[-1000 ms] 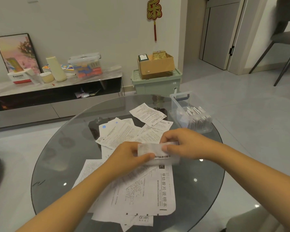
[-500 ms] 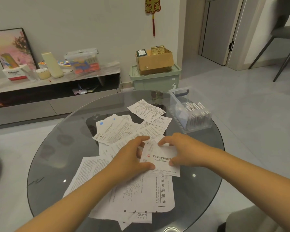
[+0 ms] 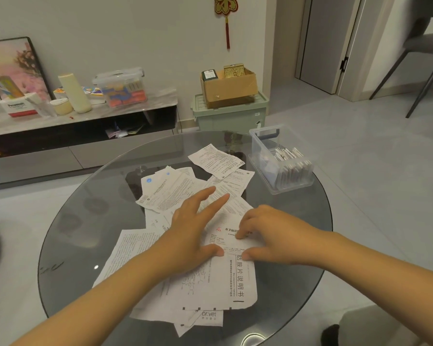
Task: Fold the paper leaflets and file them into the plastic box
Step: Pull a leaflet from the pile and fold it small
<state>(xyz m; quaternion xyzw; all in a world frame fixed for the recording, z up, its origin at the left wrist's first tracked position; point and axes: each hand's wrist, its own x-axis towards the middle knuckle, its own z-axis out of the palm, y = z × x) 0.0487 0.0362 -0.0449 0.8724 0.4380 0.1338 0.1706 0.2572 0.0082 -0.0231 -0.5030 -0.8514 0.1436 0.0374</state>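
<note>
A small white leaflet with red print [image 3: 226,242] lies flat on top of a pile of loose leaflets [image 3: 170,188] in the middle of the round glass table [image 3: 85,233]. My left hand [image 3: 193,233] rests flat on its left side, fingers spread and thumb at its near edge. My right hand [image 3: 273,236] has curled fingertips on the leaflet's right part, and its thumb pinches the near edge. A large leaflet with big black characters [image 3: 240,283] lies under it. The clear plastic box [image 3: 294,187] stands at the table's far right with several folded leaflets [image 3: 290,163] standing in it.
Beyond the table stand a green storage bin [image 3: 230,116] with a cardboard box [image 3: 229,88] on it, and a low cabinet [image 3: 80,136] with clutter. A chair [image 3: 425,53] is at the far right. A grey seat [image 3: 375,325] is near the table's right front edge.
The leaflet was held up between both hands a second ago; it now lies pressed flat on the pile. My left hand has spread open over it.
</note>
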